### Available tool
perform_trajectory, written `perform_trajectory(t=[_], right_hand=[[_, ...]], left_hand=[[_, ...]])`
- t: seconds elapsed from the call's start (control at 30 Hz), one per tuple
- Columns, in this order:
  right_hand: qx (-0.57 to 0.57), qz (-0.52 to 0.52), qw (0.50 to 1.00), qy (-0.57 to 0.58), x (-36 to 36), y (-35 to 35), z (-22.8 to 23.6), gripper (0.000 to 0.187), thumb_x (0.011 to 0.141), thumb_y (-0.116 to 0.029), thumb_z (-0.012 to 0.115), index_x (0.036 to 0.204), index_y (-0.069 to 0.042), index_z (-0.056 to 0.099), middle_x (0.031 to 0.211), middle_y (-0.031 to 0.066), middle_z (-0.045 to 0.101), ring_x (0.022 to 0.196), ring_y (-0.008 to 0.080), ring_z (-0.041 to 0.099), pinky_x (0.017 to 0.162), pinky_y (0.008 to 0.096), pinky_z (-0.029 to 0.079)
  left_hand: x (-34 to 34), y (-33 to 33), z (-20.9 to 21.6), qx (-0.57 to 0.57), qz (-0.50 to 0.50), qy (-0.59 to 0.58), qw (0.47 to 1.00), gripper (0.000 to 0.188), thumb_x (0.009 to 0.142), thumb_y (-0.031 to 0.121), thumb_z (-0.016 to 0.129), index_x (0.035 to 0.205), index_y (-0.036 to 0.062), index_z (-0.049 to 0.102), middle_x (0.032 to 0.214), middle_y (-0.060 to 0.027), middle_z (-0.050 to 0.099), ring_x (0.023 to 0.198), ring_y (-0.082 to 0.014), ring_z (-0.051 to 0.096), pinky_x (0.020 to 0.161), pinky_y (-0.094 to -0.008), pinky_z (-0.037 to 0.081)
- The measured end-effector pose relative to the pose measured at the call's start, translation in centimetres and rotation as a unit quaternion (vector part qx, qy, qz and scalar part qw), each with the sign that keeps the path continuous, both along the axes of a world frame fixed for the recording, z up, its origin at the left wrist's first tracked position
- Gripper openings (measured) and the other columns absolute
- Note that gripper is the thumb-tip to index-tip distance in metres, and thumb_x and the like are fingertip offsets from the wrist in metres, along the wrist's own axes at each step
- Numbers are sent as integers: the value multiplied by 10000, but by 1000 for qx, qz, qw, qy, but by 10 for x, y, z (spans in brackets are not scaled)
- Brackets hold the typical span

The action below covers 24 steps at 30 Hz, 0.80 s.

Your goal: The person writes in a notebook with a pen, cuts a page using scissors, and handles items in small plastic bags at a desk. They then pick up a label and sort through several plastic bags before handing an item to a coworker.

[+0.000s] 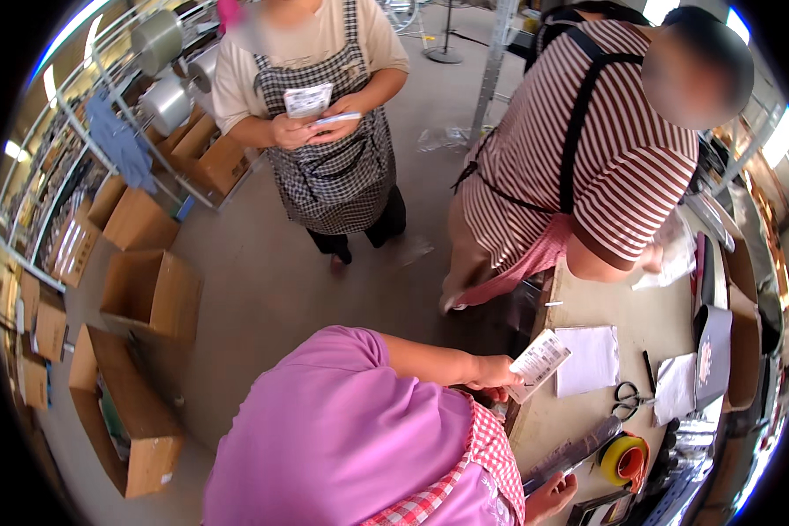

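My left hand (pixel 491 375) reaches across to the edge of the work table (pixel 552 430). Its fingers are closed on a white printed label slip (pixel 539 364), held tilted over the tabletop. A flat white sheet (pixel 586 359) lies just beyond the slip. Low in the picture, my right hand (pixel 552 500) is partly cut off by my body. Its fingers look loosely curled and apart, with nothing visible in them. A dark, film-wrapped roll (pixel 579 451) lies right beside it. Scissors (pixel 629 401) with black handles and a yellow tape roll (pixel 624 458) rest nearby.
A co-worker in a checked apron (pixel 333 131) stands opposite, holding printed slips (pixel 309 101). Another person in a striped shirt (pixel 579 158) bends over the table's far end, handling clear plastic (pixel 675 254). Open cardboard boxes (pixel 153 294) and shelving (pixel 105 149) line the left.
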State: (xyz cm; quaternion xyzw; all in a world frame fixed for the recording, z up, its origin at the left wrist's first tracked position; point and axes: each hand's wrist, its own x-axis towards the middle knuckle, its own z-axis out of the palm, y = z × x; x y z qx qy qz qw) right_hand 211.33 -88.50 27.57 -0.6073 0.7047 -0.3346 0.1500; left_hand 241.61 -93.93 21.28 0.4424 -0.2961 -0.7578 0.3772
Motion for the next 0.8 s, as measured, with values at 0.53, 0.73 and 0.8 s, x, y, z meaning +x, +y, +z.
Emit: perform_trajectory(t=[0.53, 0.73, 0.8], right_hand=[[-10, 44, 998, -50, 8, 12, -29, 335, 889, -185, 590, 1159, 3, 524, 969, 94, 576, 785, 161, 542, 673, 280, 465], [-4, -50, 998, 33, 36, 83, 5, 374, 858, -291, 644, 1080, 3, 583, 931, 169, 612, 787, 265, 590, 689, 371, 495], [-15, -79, 997, 23, 52, 100, -6, 332, 859, -266, 624, 1061, -5, 592, 916, 134, 616, 754, 238, 588, 672, 353, 493]], left_hand=[[62, 67, 15, -46, 157, -29, 986, 267, 967, 203, 448, 1032, -16, 588, 694, -84, 581, 581, -153, 541, 549, -294, 462], [76, 66, 17, -87, 111, -10, 990, 232, 967, 191, 483, 1008, -11, 591, 690, -61, 572, 563, -124, 527, 540, -284, 464], [86, 68, 19, -113, 84, -42, 989, 235, 969, 193, 471, 990, -5, 596, 681, -53, 571, 560, -121, 523, 543, -282, 458]])
